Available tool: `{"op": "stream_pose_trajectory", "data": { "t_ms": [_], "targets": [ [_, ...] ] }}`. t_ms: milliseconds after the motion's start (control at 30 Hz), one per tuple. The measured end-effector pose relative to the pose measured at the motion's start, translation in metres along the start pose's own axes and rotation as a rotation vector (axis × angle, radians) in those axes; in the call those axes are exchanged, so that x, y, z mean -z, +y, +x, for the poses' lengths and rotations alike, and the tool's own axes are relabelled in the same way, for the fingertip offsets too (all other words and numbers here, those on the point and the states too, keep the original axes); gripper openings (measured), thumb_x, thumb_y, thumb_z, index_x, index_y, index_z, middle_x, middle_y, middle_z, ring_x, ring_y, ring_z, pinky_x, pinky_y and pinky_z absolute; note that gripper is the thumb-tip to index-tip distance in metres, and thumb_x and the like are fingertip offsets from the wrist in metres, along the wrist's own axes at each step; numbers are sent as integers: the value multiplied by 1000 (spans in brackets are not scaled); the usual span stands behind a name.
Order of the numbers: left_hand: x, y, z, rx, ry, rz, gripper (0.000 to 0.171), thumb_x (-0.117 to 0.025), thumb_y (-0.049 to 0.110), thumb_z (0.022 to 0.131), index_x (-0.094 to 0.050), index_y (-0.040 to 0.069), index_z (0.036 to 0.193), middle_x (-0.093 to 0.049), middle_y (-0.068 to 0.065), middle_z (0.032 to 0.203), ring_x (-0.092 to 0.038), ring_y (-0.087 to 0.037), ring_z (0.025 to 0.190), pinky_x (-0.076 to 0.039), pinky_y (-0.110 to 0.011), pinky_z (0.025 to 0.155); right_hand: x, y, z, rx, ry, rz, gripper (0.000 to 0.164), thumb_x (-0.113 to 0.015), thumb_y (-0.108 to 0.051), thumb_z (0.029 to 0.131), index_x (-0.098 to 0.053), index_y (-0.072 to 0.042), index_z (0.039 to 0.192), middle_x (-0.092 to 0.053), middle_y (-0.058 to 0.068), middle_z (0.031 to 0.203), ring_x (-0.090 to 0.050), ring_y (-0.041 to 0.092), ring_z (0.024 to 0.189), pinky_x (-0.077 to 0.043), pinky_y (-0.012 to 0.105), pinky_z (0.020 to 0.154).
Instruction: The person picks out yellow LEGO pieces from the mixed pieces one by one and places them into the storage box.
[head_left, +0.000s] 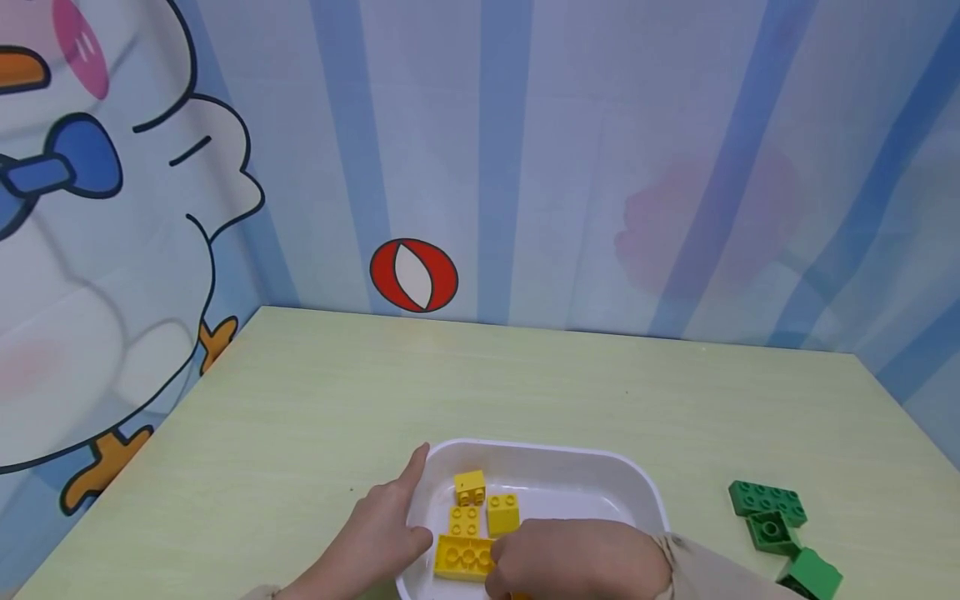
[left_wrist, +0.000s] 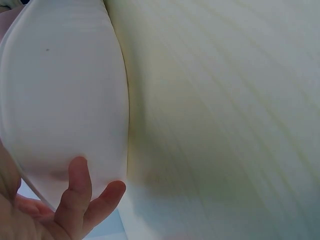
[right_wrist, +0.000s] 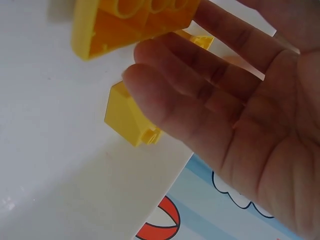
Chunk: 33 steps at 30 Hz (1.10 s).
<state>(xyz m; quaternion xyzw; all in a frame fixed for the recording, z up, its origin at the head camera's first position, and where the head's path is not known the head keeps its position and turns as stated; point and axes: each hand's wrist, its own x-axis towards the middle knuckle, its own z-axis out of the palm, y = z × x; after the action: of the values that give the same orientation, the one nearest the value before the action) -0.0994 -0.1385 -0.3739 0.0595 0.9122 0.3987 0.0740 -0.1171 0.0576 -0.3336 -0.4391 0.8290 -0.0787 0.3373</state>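
Observation:
In the head view, my left hand [head_left: 382, 529] grips the left side of a white tray [head_left: 637, 479]. Its thumb reaches over the rim, and fingers touch the outer wall in the left wrist view. My right hand [head_left: 581, 554] is inside the tray, pinching the right end of a long yellow toy brick [head_left: 462, 558] whose hollow underside shows. Thumb and index contact is partly hidden. Beyond that brick lie smaller yellow bricks [head_left: 503, 514], one of them tipped on its side [head_left: 470, 487]. Below the right hand, an orange-yellow bit peeks out, mostly covered.
Right of the tray, on the pale table [head_left: 337, 367], lie a long green brick [head_left: 767, 502], a small green brick [head_left: 772, 532] and another green block [head_left: 812, 575]. A striped cloth backdrop [head_left: 570, 167] with cartoon prints rises behind the table.

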Motion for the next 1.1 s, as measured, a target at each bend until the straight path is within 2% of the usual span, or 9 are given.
{"op": "stream_pose_trajectory", "data": {
  "t_ms": [100,267,400,600,700,833,967,1100],
  "targets": [
    [0,0,0,1,-1,-1,87,-59,0,63,-17,2,139,-47,-31,125,-52,-20,65,-50,-24,45,1,3,0,137,-3,-134,7,-57,-22,80,-62,-26,83,-48,-15,67,-42,1,64,-38,19,60],
    [-1,0,2,11,-6,3,88,-60,0,63,-16,2,139,-47,-30,125,-52,-20,66,-50,-25,45,3,4,0,198,0,-199,8,-58,-23,80,-62,-26,86,-48,-15,67,-42,0,64,-36,17,59],
    [0,0,3,20,-10,2,88,-60,0,63,-16,3,140,-47,-30,125,-52,-21,68,-50,-25,46,4,3,-1,195,-3,-225,9,-58,-25,80,-63,-27,87,-48,-16,67,-41,0,63,-36,17,59],
    [-1,0,2,16,-5,13,88,-60,1,63,-17,3,139,-47,-29,125,-52,-22,69,-51,-25,47,8,2,-3,119,-32,-166,12,-60,-26,80,-63,-29,91,-51,-18,74,-44,1,67,-41,19,67],
    [0,0,2,8,-1,19,87,-61,1,64,-17,2,139,-47,-29,125,-52,-22,71,-52,-25,48,9,3,-3,122,-32,-173,12,-60,-26,80,-63,-29,91,-51,-18,76,-44,1,67,-41,19,68],
    [0,0,1,3,1,22,87,-61,1,64,-17,2,139,-47,-30,126,-53,-22,72,-53,-26,49,12,4,-6,161,-3,-225,15,-60,-24,80,-63,-29,94,-50,-16,77,-44,2,64,-41,16,65],
    [0,0,2,5,-1,12,87,-60,1,63,-17,2,139,-46,-30,126,-53,-22,71,-53,-27,48,16,10,-10,174,42,-257,23,-65,-26,76,-63,-29,98,-50,-16,80,-45,2,64,-43,16,65],
    [0,0,3,13,-9,-4,88,-61,0,63,-17,3,139,-45,-30,127,-53,-23,72,-53,-28,49,27,13,-21,106,77,-246,29,-69,-29,72,-62,-31,100,-51,-16,81,-45,3,65,-45,19,62]
  ]
}}
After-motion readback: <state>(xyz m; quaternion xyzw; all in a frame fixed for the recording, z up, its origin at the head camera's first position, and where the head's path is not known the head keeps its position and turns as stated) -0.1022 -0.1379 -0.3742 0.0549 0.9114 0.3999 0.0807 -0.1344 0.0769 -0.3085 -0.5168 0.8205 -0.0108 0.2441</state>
